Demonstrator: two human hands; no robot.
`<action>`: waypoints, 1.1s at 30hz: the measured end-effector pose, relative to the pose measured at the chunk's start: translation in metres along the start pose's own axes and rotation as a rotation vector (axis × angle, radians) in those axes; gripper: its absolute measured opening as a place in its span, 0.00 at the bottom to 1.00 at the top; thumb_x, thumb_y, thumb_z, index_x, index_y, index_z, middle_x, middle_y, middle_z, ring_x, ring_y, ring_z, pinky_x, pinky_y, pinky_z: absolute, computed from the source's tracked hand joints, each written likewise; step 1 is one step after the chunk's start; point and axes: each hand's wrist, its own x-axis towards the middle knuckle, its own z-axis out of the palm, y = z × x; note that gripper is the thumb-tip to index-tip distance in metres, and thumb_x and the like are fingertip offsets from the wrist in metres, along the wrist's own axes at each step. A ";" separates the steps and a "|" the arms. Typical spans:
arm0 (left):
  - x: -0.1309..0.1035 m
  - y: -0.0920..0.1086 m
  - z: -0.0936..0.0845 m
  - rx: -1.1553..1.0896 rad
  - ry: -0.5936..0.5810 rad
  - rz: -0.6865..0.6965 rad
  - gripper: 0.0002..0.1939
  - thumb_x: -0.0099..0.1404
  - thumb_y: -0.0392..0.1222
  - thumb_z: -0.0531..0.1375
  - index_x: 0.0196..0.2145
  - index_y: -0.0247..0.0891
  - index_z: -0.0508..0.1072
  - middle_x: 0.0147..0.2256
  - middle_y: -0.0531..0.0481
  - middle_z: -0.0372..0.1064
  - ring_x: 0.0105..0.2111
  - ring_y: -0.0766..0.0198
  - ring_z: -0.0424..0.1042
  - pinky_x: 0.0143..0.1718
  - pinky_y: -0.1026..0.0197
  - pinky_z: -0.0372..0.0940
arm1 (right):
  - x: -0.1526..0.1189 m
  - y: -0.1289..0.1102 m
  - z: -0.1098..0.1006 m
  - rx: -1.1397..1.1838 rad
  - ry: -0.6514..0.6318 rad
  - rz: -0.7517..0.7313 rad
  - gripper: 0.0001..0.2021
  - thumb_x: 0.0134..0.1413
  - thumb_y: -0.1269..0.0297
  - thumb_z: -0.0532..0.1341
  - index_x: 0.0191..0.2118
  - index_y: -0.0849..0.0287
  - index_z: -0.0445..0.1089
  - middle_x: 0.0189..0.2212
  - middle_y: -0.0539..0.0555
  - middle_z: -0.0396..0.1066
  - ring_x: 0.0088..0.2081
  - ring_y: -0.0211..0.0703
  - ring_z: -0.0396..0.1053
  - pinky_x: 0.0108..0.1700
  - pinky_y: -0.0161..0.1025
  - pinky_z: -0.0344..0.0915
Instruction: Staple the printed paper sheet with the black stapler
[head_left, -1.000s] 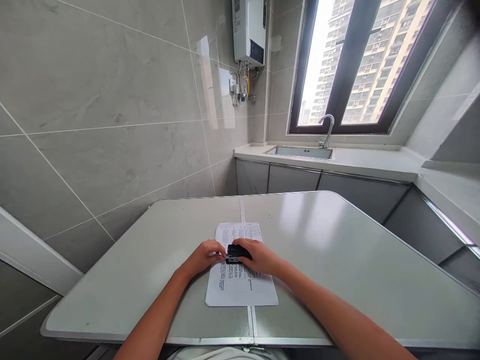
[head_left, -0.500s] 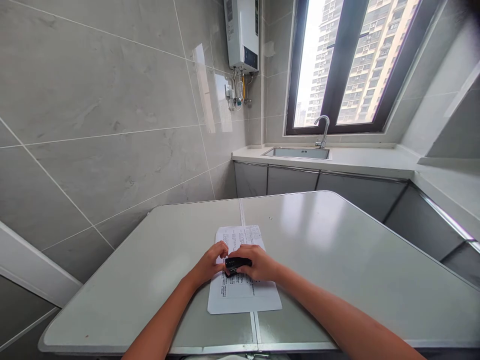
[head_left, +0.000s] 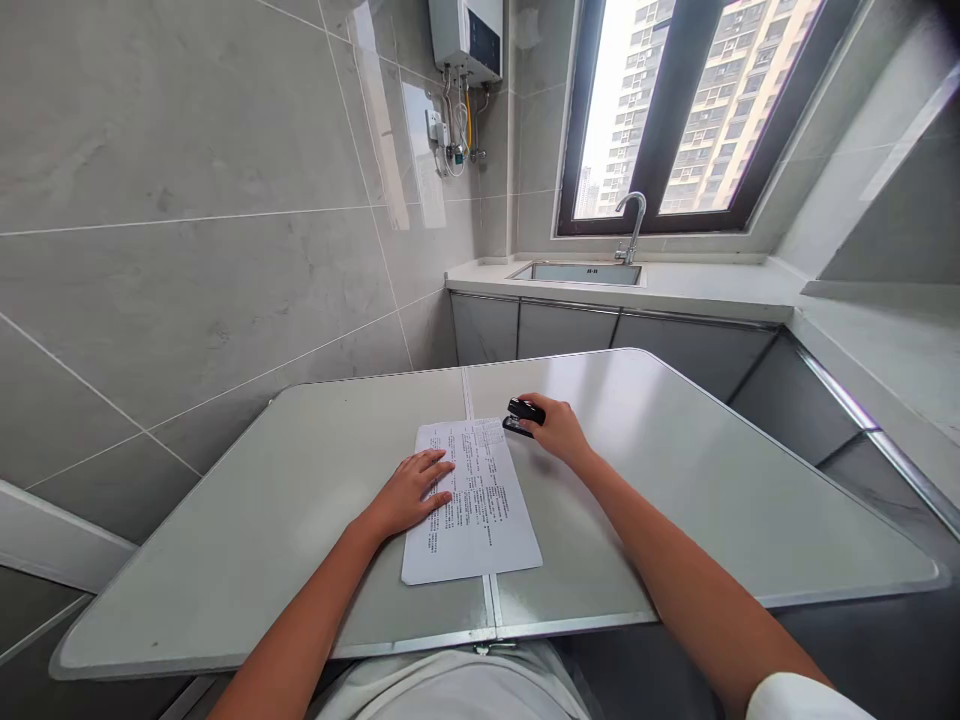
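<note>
Your right hand [head_left: 556, 428] has moved the black stapler [head_left: 523, 416] beyond the printed paper's [head_left: 472, 510] far right corner, gripping it; your left hand [head_left: 411, 490] lies open on the paper.

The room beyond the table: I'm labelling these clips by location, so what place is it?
Probably a kitchen: there's a sink with a faucet, a counter over cabinets, and a wall-mounted heater.

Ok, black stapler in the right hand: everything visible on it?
The glossy black stapler looks plastic, with a metallic glint between upper arm and base, which stand apart at the front. Front end points left, by the far right corner of the white printed paper. The bare right hand grips its rear. Can't tell whether it touches the paper or rests on the pale table.
</note>
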 end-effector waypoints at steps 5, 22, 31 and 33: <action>0.000 -0.003 0.003 -0.013 0.014 -0.032 0.25 0.71 0.56 0.60 0.62 0.49 0.70 0.67 0.46 0.61 0.67 0.47 0.58 0.67 0.42 0.56 | 0.007 0.023 -0.015 0.017 -0.245 -0.060 0.19 0.49 0.69 0.69 0.50 0.50 0.78 0.42 0.51 0.80 0.43 0.50 0.77 0.47 0.45 0.73; 0.000 0.012 -0.005 -0.018 -0.008 0.022 0.25 0.68 0.56 0.63 0.60 0.50 0.73 0.64 0.44 0.64 0.64 0.45 0.61 0.67 0.38 0.51 | -0.015 -0.019 0.017 0.023 -0.395 -0.274 0.24 0.61 0.68 0.62 0.62 0.45 0.71 0.50 0.52 0.78 0.51 0.51 0.73 0.55 0.49 0.68; -0.001 0.011 -0.001 -0.019 0.005 0.023 0.25 0.67 0.57 0.63 0.60 0.52 0.73 0.64 0.44 0.65 0.64 0.44 0.60 0.67 0.38 0.49 | -0.014 -0.017 0.023 0.102 -0.364 -0.303 0.21 0.64 0.67 0.58 0.61 0.48 0.72 0.46 0.54 0.77 0.46 0.49 0.72 0.52 0.46 0.68; -0.001 0.011 -0.001 -0.020 0.004 0.020 0.25 0.68 0.58 0.63 0.60 0.52 0.73 0.64 0.44 0.64 0.64 0.44 0.60 0.66 0.38 0.49 | -0.014 -0.017 0.025 0.101 -0.379 -0.305 0.22 0.64 0.67 0.58 0.62 0.49 0.71 0.46 0.54 0.76 0.47 0.49 0.72 0.53 0.46 0.67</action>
